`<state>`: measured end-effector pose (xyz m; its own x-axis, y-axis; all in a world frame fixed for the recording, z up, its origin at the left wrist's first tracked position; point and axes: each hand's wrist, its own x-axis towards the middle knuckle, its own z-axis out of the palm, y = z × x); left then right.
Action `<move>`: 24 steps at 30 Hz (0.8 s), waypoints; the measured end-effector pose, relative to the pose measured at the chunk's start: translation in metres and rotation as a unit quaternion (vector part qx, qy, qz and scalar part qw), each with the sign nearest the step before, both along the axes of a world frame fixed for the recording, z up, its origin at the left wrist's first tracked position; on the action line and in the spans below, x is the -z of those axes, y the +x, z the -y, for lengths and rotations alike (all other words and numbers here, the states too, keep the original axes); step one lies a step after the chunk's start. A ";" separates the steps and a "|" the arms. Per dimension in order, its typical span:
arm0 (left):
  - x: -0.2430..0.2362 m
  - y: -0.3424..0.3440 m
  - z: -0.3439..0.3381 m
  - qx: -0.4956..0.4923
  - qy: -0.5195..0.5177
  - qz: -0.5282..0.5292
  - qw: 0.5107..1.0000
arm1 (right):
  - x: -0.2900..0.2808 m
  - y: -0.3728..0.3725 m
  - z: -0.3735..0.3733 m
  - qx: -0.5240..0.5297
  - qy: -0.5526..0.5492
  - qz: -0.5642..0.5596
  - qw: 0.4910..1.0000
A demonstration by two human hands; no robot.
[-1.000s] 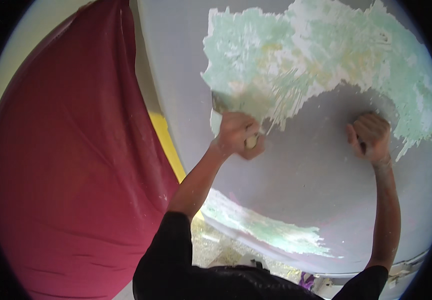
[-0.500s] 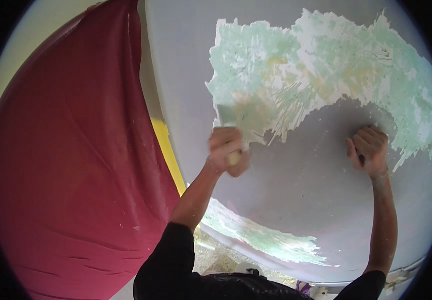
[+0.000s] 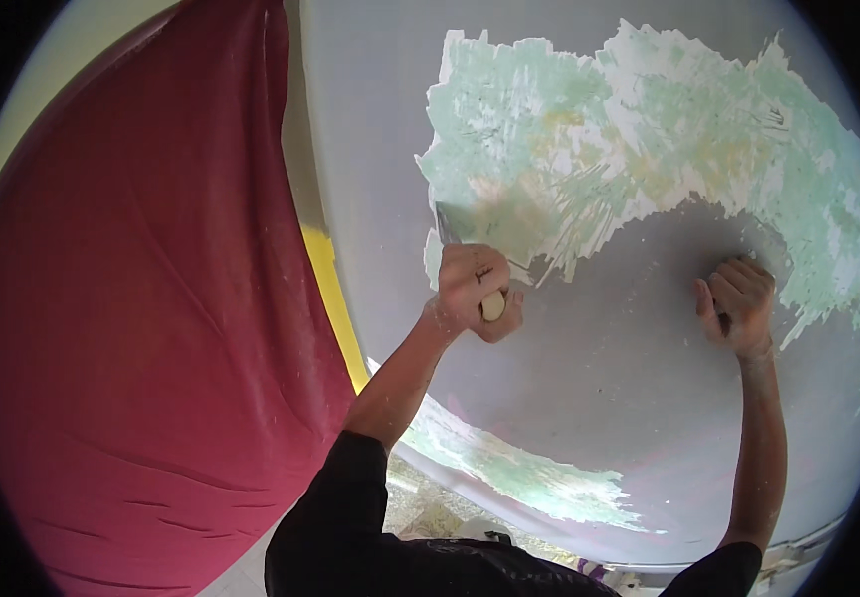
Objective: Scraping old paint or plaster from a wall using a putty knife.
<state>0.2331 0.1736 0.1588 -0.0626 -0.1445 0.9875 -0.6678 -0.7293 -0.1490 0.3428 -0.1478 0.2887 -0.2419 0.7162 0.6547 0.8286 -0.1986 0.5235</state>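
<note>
While the black sleeves are coming up from the lower edge, both bare forearms are reaching away to a grey wall, taken as the landmark for every entry below.

Item: left hand. It is clenching around the pale handle of a scraper, pressing against the wall at the lower left corner of the scraped patch. The butt of the handle is showing below the fist.

Item: scraper. Its flat metal blade is sticking out up and to the left of the left hand, lying against the wall where grey paint is meeting bared green. The long axis is running from lower right at the handle to upper left at the blade edge. The left hand is the nearer one; the right is well apart from it.

Item: right hand. It is curling into a loose fist and resting on the wall, on grey paint just below the right part of the patch. Something small and dark may be sitting in it; I cannot tell what.

Item: scraped patch. Pale green and white with yellowish flecks, it is spreading across the upper wall above both hands. A smaller green strip is lying low on the wall.

Item: red cloth. It is hanging left of the wall, with a yellow strip showing between them.
</note>
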 end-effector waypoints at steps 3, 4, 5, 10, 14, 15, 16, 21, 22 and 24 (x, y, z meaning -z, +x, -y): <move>0.026 -0.028 0.015 -0.093 -0.056 -0.137 0.985 | 0.002 0.001 0.005 0.012 0.018 0.003 1.000; 0.026 -0.006 0.002 -0.091 -0.054 -0.131 0.986 | 0.002 0.005 0.004 0.013 0.020 0.004 1.000; 0.025 0.006 -0.008 -0.042 -0.010 -0.050 0.998 | 0.005 0.003 0.001 0.002 0.013 -0.004 1.000; 0.002 0.035 0.005 -0.028 0.021 -0.004 0.999 | 0.007 0.006 0.002 0.007 0.013 -0.004 1.000; -0.001 0.024 0.008 -0.046 0.029 -0.010 0.999 | -0.003 0.002 0.004 -0.003 0.009 0.006 1.000; -0.001 0.021 0.010 -0.037 0.002 0.005 0.999 | 0.000 0.002 0.003 -0.004 0.009 0.008 1.000; -0.003 0.021 0.009 -0.038 0.003 0.007 0.999 | 0.005 0.003 0.003 -0.007 0.008 0.001 1.000; -0.007 0.020 0.002 -0.040 -0.002 0.000 0.999 | 0.002 0.001 0.000 -0.001 0.008 0.000 1.000; -0.007 0.014 0.001 -0.044 -0.004 -0.004 0.999 | 0.003 0.000 0.002 -0.006 0.010 -0.008 1.000; -0.016 0.009 0.001 -0.014 -0.042 0.013 0.999 | 0.002 0.005 0.003 0.000 0.021 -0.003 1.000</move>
<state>0.2421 0.1721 0.1743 -0.0851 -0.0640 0.9943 -0.6439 -0.7580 -0.1039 0.3482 -0.1509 0.2865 -0.2380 0.6881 0.6855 0.8314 -0.2206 0.5101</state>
